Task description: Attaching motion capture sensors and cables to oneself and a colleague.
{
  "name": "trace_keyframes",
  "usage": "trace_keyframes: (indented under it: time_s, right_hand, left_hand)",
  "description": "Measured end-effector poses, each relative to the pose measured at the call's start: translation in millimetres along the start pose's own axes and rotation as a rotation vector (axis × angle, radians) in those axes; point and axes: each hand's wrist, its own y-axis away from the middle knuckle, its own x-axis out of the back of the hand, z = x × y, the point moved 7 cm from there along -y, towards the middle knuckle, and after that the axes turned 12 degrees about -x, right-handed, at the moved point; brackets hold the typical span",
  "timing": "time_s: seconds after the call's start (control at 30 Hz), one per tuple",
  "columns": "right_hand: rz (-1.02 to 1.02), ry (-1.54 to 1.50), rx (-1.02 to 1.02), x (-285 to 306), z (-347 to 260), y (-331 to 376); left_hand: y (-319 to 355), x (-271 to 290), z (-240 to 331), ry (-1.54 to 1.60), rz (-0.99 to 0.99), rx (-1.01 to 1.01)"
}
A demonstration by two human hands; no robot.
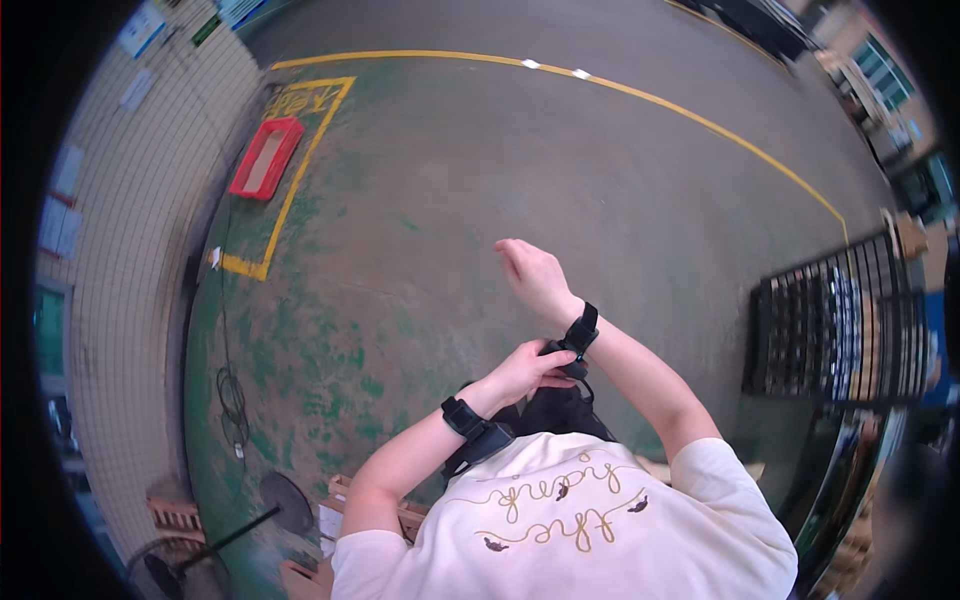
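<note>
My left hand (524, 372) is closed round a small black device (572, 366) on the underside of my right wrist, thumb on top. A black strap (581, 328) circles that wrist, and a short black cable hangs by the device. Beyond it, my right hand (536, 271) is held out over the floor, loosely curled, with nothing visible in it. Some of its fingers are hidden behind the others. My left wrist wears a similar black strap with a box-shaped unit (490, 440).
A red crate (268, 158) sits on the floor by the tiled wall, inside yellow marking. A cable coil (232, 405) lies at left. A black wire rack cage (840, 330) stands at right. Near lower left are a fan (165, 570) and a round black base (287, 500).
</note>
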Motion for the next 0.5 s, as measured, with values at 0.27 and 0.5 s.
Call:
trace_keyframes:
  time_s: [0.27, 0.5]
  right_hand:
    - [-0.346, -0.192, 1.059, -62.2, -149.8, -154.8]
    - [-0.338, -0.072, 1.303, -103.9, -143.8, -353.5]
  left_hand:
    - [-56.6, 133.3, 256.8, -0.197, -0.164, -0.208]
    - [-191.9, 203.8, 491.2, -0.411, -0.375, -0.213]
